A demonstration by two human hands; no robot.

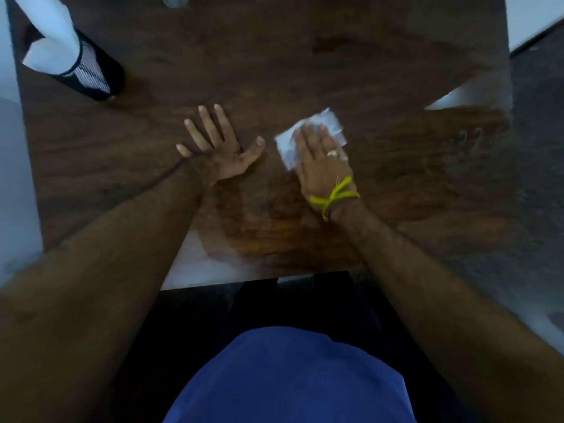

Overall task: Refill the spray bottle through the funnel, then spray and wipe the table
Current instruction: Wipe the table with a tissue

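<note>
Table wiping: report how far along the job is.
Done, it seems: the table shows a wet sheen near its front edge, so spraying looks finished; no spray bottle or funnel is clearly in view. In hand: the right hand presses a white cloth flat on the wood while the left hand braces, spread open. Left: wiping the remaining wet patch.

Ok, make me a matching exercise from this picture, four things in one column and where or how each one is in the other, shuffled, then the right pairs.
Column one:
1. left hand
2. right hand
3. white cloth
4. black mesh holder

Column two:
A. stands at the far left of the table
B. lies flat on the wood, fingers spread, holding nothing
C. wears a yellow band at the wrist
D. is pressed to the table under a palm

Pairs: 1-B, 2-C, 3-D, 4-A
</note>
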